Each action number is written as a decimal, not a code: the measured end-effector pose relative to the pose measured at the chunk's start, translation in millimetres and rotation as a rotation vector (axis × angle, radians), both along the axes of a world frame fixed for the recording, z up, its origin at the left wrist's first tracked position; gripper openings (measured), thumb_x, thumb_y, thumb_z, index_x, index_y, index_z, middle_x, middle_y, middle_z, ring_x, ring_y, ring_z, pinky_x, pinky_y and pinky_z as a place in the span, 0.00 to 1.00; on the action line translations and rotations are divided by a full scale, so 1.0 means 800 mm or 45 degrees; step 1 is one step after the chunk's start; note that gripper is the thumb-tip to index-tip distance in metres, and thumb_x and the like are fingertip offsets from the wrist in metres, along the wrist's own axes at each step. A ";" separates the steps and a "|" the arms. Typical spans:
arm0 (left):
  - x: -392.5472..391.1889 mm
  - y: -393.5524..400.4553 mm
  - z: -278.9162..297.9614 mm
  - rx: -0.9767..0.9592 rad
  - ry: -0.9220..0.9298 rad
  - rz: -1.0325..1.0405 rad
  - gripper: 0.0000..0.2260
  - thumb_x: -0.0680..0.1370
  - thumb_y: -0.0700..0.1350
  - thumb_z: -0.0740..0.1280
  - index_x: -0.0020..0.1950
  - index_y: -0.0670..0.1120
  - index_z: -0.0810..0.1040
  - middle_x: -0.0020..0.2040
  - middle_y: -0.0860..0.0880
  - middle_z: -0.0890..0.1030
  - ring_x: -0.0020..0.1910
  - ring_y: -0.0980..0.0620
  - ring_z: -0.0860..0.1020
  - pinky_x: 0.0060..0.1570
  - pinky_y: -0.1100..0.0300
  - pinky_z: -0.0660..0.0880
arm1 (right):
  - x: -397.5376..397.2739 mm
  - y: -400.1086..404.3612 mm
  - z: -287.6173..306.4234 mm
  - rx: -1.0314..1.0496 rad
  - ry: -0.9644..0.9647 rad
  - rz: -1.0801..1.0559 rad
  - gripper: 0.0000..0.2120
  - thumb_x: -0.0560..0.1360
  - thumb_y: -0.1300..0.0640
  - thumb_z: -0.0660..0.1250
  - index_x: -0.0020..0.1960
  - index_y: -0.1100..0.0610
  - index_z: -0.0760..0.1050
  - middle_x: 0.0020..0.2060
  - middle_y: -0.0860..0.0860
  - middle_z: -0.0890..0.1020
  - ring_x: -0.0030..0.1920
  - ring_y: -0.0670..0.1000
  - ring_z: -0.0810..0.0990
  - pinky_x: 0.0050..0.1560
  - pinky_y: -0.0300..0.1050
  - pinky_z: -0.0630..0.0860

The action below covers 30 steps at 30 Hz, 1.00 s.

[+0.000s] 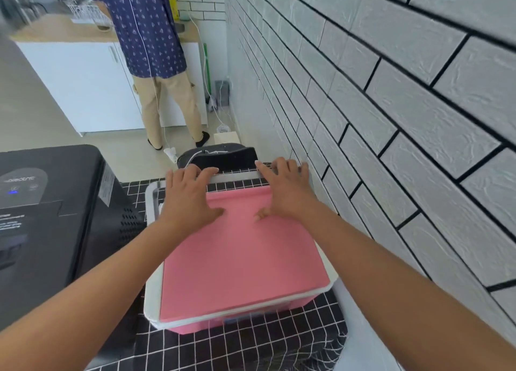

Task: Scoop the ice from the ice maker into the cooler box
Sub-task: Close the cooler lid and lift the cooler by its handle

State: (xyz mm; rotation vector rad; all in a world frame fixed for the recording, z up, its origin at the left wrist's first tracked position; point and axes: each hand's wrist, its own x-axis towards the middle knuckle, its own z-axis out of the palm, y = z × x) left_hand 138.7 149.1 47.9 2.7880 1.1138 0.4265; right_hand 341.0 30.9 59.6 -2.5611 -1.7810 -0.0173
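The cooler box (240,259) sits right under both hands on the counter (251,345), its pink lid (243,253) closed. The left hand (187,194) and right hand (284,192) lie flat on the lid's far end, well apart, fingers spread and reaching over the far edge — neither is curled round anything. The ice maker (50,217), black with its lid down, stands just left of the left hand.

The box looks like rigid plastic: stiff, smooth, probably light while empty. The lid seems thin and may flex, so the far rim, where the fingertips already lie, is likely the best hold for lifting it. The checked cloth (240,351) underneath could let the box slide — steady the white rim (152,284) when pulling.
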 end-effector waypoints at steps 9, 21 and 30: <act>-0.061 -0.012 0.087 -0.261 -0.143 -0.356 0.13 0.78 0.52 0.71 0.62 0.58 0.79 0.53 0.60 0.80 0.46 0.66 0.75 0.45 0.65 0.69 | -0.011 -0.052 0.070 0.111 0.459 0.148 0.17 0.71 0.34 0.64 0.52 0.42 0.67 0.49 0.43 0.74 0.49 0.52 0.76 0.52 0.53 0.72; -0.085 -0.028 0.069 0.082 0.131 -0.522 0.25 0.82 0.63 0.47 0.77 0.60 0.65 0.49 0.53 0.79 0.44 0.50 0.80 0.38 0.50 0.79 | -0.015 -0.071 0.045 0.279 0.001 0.351 0.20 0.78 0.39 0.57 0.69 0.40 0.68 0.42 0.44 0.75 0.45 0.48 0.75 0.45 0.42 0.59; -0.091 -0.041 0.065 0.163 0.086 -0.526 0.26 0.81 0.63 0.49 0.75 0.58 0.70 0.39 0.57 0.74 0.34 0.54 0.77 0.26 0.57 0.74 | -0.027 -0.084 0.020 0.444 -0.029 0.317 0.22 0.76 0.35 0.54 0.64 0.42 0.72 0.41 0.43 0.76 0.43 0.48 0.75 0.44 0.43 0.60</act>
